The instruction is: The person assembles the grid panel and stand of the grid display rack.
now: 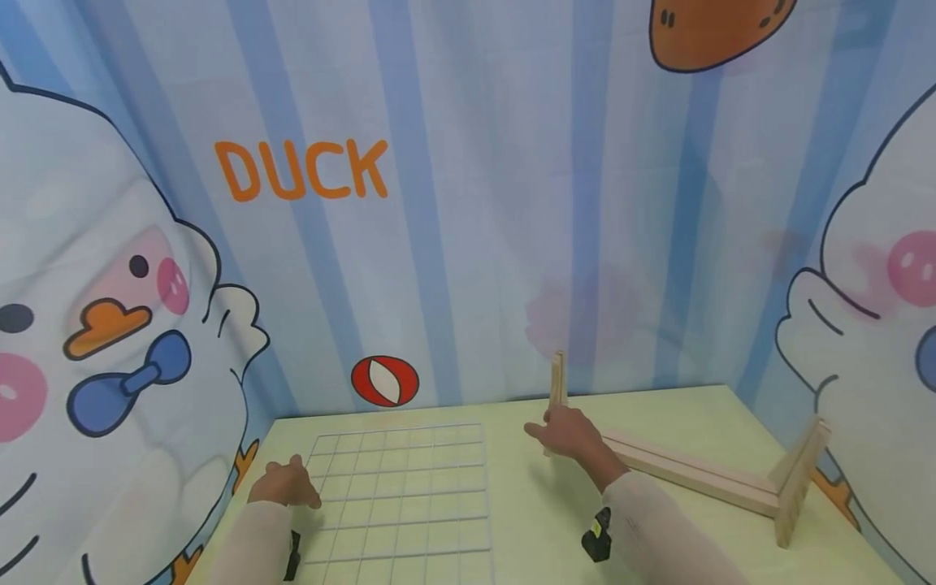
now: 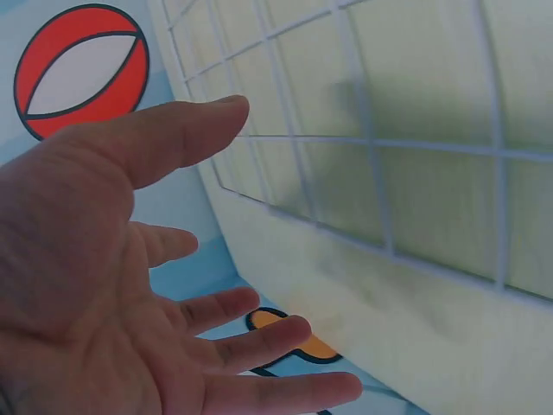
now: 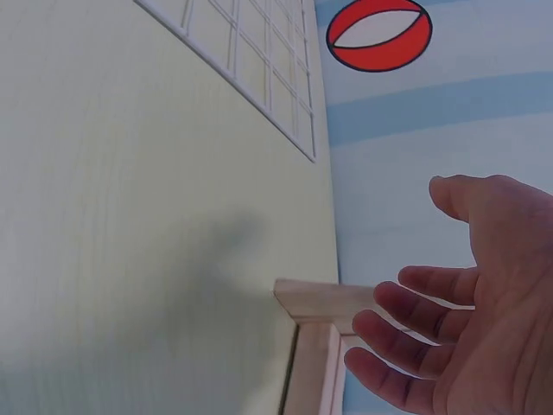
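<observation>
A white wire grid panel [image 1: 402, 496] lies flat on the table, left of the middle. Beside its left edge hovers my left hand [image 1: 285, 483]; in the left wrist view its fingers [image 2: 259, 337] are spread, apart from the wires. To the right stands a wooden frame [image 1: 695, 475], a long double rail with an upright board at each end. My right hand [image 1: 566, 431] is over the rail's left end, near that upright. In the right wrist view the hand [image 3: 484, 328] has loosely bent fingers and an empty palm; whether it touches the wood I cannot tell.
The pale yellow table [image 1: 526, 520] ends at a striped blue curtain [image 1: 497, 244] with printed ducks, which hangs behind it and along both sides. The frame's right upright [image 1: 800, 479] stands near the table's right edge. Black wrist cameras [image 1: 597, 536] sit on both sleeves.
</observation>
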Motion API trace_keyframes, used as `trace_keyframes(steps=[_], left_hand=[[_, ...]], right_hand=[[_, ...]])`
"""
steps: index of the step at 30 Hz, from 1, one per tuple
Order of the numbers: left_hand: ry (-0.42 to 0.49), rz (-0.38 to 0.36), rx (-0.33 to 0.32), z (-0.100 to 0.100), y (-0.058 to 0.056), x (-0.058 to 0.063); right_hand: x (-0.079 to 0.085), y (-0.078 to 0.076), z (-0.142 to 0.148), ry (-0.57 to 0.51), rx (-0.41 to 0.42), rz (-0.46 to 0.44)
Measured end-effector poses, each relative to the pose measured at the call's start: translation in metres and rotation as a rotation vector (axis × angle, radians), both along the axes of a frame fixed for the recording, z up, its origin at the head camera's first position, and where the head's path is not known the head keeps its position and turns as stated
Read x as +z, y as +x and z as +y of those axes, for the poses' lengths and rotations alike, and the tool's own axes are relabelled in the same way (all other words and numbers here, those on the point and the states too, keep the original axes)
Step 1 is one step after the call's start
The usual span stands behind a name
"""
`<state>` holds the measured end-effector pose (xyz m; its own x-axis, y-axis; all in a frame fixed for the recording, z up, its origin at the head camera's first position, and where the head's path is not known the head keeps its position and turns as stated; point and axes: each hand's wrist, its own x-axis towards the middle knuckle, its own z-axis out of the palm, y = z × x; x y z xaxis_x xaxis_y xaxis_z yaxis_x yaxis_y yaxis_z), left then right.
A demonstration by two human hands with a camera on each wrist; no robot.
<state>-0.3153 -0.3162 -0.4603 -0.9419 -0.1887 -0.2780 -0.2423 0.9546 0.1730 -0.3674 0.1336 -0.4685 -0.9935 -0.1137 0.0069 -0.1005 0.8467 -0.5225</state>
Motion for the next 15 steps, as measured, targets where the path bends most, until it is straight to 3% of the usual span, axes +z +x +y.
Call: trace_keyframes(steps=[5, 11, 15], left_hand=[[-0.049, 0.02, 0.003, -0.006, 0.014, -0.01], [-0.063, -0.008, 0.036, -0.012, 0.021, -0.022], [-0.04, 0.005, 0.033, -0.012, 0.025, -0.029]], right_hand=[[-0.013, -0.003, -0.014, -0.015, 0.025, -0.004], [-0.035, -0.006, -0.032, -0.012, 0.03, -0.03], [-0.04, -0.002, -0.043, -0.04, 0.043, -0.042]])
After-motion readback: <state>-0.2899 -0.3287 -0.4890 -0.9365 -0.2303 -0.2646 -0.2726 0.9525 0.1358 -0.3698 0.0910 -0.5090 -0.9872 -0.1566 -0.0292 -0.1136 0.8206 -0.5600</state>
